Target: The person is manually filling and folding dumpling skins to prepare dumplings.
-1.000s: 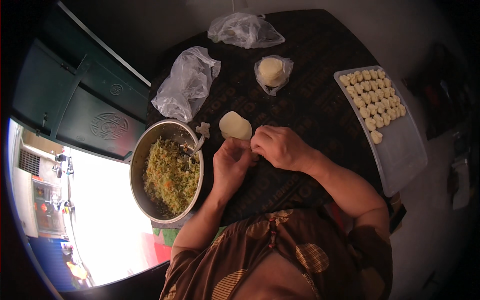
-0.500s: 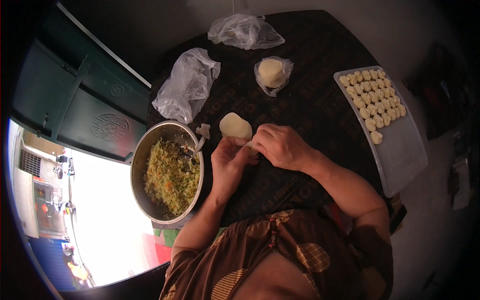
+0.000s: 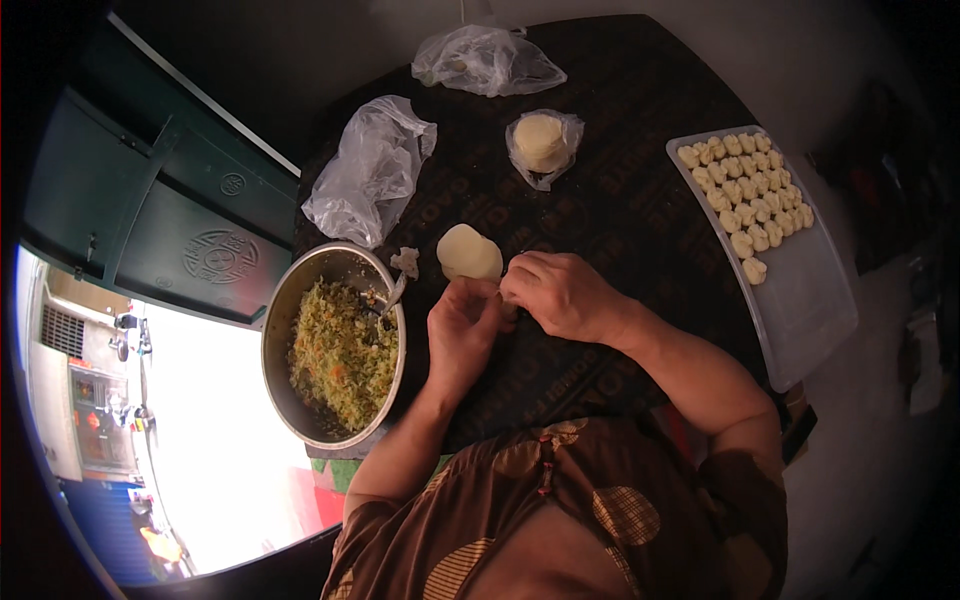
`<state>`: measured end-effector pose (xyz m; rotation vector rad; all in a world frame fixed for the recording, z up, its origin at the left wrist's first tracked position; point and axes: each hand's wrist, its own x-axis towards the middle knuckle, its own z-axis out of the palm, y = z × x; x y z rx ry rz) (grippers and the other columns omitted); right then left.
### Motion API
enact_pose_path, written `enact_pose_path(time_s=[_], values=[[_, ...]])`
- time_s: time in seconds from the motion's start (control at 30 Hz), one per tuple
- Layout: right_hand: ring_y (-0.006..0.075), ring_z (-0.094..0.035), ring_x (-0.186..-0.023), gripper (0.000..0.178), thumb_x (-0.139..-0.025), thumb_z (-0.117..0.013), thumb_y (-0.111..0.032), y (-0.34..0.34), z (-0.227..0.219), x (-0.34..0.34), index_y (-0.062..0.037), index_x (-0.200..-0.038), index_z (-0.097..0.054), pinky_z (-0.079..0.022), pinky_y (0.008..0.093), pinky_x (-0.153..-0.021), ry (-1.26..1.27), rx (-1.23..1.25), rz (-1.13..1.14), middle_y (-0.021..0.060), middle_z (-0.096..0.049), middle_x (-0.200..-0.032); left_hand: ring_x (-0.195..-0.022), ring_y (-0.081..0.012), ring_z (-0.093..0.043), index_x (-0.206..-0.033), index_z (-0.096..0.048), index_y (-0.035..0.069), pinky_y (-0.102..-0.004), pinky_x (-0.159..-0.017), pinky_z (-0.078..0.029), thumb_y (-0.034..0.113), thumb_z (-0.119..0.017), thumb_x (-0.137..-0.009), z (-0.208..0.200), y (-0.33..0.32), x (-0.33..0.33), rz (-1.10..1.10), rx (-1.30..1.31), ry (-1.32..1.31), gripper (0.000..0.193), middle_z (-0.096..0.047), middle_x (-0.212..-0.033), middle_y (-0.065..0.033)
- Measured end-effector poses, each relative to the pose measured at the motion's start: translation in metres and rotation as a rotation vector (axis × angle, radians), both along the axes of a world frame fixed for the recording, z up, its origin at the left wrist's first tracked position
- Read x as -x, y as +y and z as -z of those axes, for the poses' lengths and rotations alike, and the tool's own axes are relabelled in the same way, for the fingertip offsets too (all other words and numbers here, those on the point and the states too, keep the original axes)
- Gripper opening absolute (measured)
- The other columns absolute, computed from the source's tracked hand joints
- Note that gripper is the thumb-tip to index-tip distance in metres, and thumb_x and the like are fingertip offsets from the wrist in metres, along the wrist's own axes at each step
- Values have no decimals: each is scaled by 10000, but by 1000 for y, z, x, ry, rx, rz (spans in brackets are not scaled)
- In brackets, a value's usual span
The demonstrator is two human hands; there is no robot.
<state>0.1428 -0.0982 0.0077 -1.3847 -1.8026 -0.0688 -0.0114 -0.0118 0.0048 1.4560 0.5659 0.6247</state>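
Observation:
Both of my hands meet at the middle of the table, closed around a small dumpling that my fingers almost wholly cover. My left hand cups it from the left, thumb and fingers drawn together. From the right, my right hand pinches at its dough edge with bent fingers. Just beyond my left fingertips lie a few round dough wrappers, overlapping. A metal bowl stands left of my left forearm, holding chopped vegetable filling and a spoon that leans on its right rim.
At the right, a pale tray carries rows of pleated dumplings on its far part. A wrapper stack sits on plastic farther back. Two crumpled plastic bags lie at the back. A green door stands left.
My fingers have closed in further over the dumpling, so less of its pale dough shows. Both hands stay at nearly the same place, and the other things lie as before.

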Motion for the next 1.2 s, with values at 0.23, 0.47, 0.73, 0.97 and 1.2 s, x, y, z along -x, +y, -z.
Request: enact_pose_path(time_s=[0.23, 0.47, 0.73, 0.97, 1.2], values=[[294, -603, -795, 139, -809, -648, -80, -1, -7, 0, -43, -853, -520, -515, 382, -657, 46, 49, 52, 105, -554, -878, -715, -115, -630, -969, -568, -32, -242, -655, -533, -17, -565, -883, -7, 1, 2, 18, -12, 36, 87, -658, -866, -78], [294, -590, -758, 103, -821, -617, -52, 0, -4, -5, -44, -847, -518, -491, 387, -630, 128, 36, 9, 98, -547, -831, -774, -136, -640, -1090, -553, -43, -264, -711, -537, -4, -537, -897, -15, 3, 6, 63, 104, -47, 198, -658, -936, -101], [307, -582, -718, 117, -836, -619, -56, 2, -5, -2, -39, -838, -503, -477, 387, -614, 358, 12, 17, 109, -549, -792, -908, -192, -649, -1191, -518, -72, -317, -826, -544, -1, -557, -911, -12, -2, 0, 111, 130, -157, 292, -638, -1058, -129], [295, -583, -738, 104, -839, -609, -50, 1, -8, -5, -41, -827, -506, -480, 379, -621, 305, 2, -1, 102, -546, -801, -829, -172, -659, -1202, -562, -71, -303, -768, -554, 34, -554, -930, -8, 0, 2, 54, 133, -167, 292, -667, -993, -123], [289, -577, -754, 95, -830, -592, -48, -1, -9, -7, -34, -793, -506, -487, 368, -629, -29, -77, 0, 94, -542, -804, -781, -163, -664, -1174, -587, -73, -286, -744, -550, 58, -536, -947, -8, 2, 4, 120, 115, -69, 266, -678, -946, -114]])
